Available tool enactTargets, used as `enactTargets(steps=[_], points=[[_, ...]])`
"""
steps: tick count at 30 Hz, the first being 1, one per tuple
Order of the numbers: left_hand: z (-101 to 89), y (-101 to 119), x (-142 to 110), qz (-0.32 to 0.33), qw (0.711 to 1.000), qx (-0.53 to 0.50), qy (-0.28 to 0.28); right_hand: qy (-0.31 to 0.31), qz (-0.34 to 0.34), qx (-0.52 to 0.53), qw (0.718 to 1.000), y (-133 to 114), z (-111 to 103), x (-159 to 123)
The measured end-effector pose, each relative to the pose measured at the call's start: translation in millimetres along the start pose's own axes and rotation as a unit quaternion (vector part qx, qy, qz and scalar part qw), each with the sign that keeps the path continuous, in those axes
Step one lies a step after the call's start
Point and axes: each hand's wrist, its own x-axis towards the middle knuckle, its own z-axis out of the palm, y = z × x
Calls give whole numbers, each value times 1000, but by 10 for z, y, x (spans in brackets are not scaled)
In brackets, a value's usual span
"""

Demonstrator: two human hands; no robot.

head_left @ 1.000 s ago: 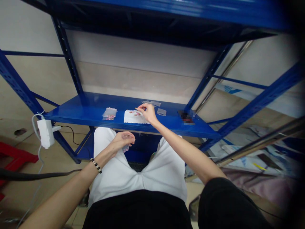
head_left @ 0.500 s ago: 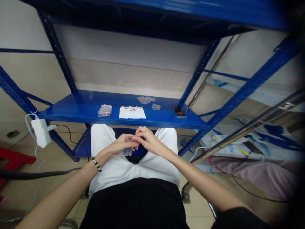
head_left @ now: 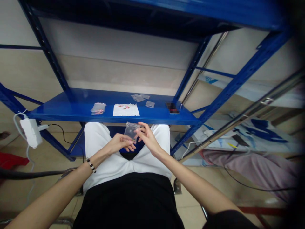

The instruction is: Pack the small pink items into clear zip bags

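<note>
Above my lap, a small clear zip-lock bag (head_left: 130, 129) is held up between both hands. My left hand (head_left: 120, 143) pinches its lower edge with thumb and fingers. At the bag's right side, my right hand (head_left: 146, 136) grips it with curled fingers. The bag looks see-through; whether anything small lies in it I cannot tell. On the blue shelf (head_left: 78, 109) ahead lies a white cloth or paper (head_left: 119, 112) with several small pink and brown pieces (head_left: 125, 107) on it. Left of that, a stack of clear bags (head_left: 98, 107) holds small red-and-pink pieces at its lower end.
Several flat clear bags (head_left: 140, 97) lie at the shelf's back, with a single bag (head_left: 150, 104) nearer. A blurred-out dark object (head_left: 173, 108) sits at the right end. A white power strip (head_left: 30, 132) hangs by the left post. Metal rails (head_left: 228, 122) run along the right.
The bag has been turned upright and now shows above my fingers, where it hung below before. My hands have moved slightly apart. The view has shifted a little to the right.
</note>
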Motion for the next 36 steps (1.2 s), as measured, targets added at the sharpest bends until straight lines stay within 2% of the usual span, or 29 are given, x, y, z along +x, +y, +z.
enactTargets(steps=[3,6,12,17,19,22,24,31,36], points=[[13,20,-7,11,1000,-19,3,-26,24,6,999,56,22,-41],[48,42,-46,9,999,-30,-23,-9,14,-1,1000,84,7,-76],[53,101,-75,28,998,62,8,23,26,27,999,60,8,-56],[-30,251,-50,64,992,104,-15,24,25,66,997,32,11,9],[-59,281,-43,78,991,107,27,18,27,64,997,58,3,15],[-77,276,-48,103,982,60,147,4,36,42,998,104,4,-13],[-62,259,-60,117,973,37,195,-12,41,40,998,104,24,-46],[108,241,-90,128,973,44,186,9,40,103,994,-8,136,-103],[113,183,-69,129,968,35,213,10,57,113,992,49,181,-133]])
